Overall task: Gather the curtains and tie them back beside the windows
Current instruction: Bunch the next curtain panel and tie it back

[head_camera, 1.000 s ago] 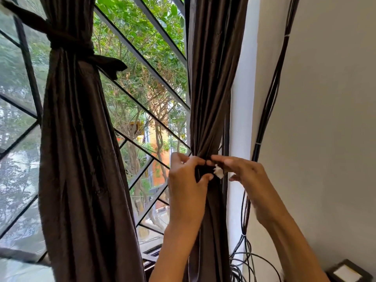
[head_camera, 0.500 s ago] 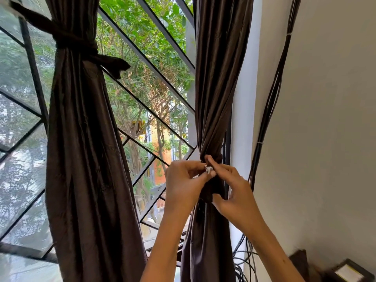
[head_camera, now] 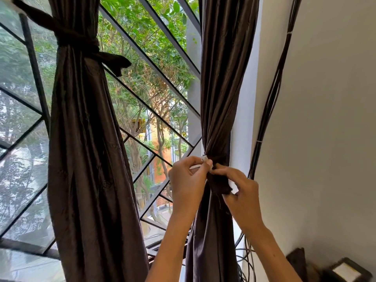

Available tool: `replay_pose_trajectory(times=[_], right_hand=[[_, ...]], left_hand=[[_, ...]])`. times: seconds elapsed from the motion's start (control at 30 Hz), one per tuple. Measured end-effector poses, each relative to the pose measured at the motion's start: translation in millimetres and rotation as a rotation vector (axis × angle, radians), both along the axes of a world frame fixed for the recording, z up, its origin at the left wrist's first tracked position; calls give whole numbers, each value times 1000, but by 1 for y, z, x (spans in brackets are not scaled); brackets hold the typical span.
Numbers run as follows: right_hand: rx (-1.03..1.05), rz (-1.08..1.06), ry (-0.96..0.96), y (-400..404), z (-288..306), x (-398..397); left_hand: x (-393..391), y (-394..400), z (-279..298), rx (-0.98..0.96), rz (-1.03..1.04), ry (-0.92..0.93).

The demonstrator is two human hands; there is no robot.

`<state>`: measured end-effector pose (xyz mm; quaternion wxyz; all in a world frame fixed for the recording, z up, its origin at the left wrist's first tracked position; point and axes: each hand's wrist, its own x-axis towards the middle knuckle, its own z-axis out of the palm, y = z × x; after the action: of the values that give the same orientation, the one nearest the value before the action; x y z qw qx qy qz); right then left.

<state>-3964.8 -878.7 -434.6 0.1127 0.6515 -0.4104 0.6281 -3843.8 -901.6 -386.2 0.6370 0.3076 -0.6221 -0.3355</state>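
Observation:
Two dark brown curtains hang at the window. The left curtain (head_camera: 85,139) is gathered and bound high up by a dark fabric tieback (head_camera: 81,45) with a loose end sticking out to the right. The right curtain (head_camera: 221,78) is bunched at mid height beside the white window frame. My left hand (head_camera: 189,184) pinches a small white piece (head_camera: 204,158) at the gathered spot. My right hand (head_camera: 240,194) meets it there, fingers pinching the dark tieback band (head_camera: 220,184) wrapped round the curtain. How the band is fastened is hidden by my fingers.
A bundle of black cables (head_camera: 272,94) runs down the white wall (head_camera: 325,119) right of the curtain and coils near the floor. Diagonal window bars (head_camera: 154,64) cross the glass, with trees outside. A dark box (head_camera: 343,271) sits at the lower right.
Both hands stayed at the gathered spot. My left hand now pinches the white piece at the curtain's left side, and my right hand dropped slightly onto the band.

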Motion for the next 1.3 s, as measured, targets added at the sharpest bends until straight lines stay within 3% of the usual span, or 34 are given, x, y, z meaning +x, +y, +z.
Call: replay_pose_trajectory(times=[0.07, 0.17, 0.33, 0.47, 0.6, 0.77, 1.03, 1.17, 1.3], right_hand=[[6, 46, 20, 3, 4, -5], [-50, -59, 46, 7, 5, -10], [-128, -75, 90, 8, 15, -20], [-93, 6, 112, 8, 23, -26], [-39, 37, 110, 13, 31, -28], [-68, -81, 160, 8, 40, -23], [-60, -63, -260, 0, 48, 1], [-142, -260, -61, -6, 35, 5], [-129, -303, 168, -8, 27, 3]], left_hand=[[-1, 1, -4, -210, 201, -108], [-1, -1, -7, -545, 480, -341], [2, -2, -11, -953, 513, -480], [3, 4, -8, -1104, 522, -471], [6, 4, -6, -1031, 544, -553], [0, 2, -15, -851, 634, -545], [-5, -1, -14, -802, 633, -555], [-3, -3, -15, -755, 593, -542], [-3, -8, -16, -724, 566, -494]])
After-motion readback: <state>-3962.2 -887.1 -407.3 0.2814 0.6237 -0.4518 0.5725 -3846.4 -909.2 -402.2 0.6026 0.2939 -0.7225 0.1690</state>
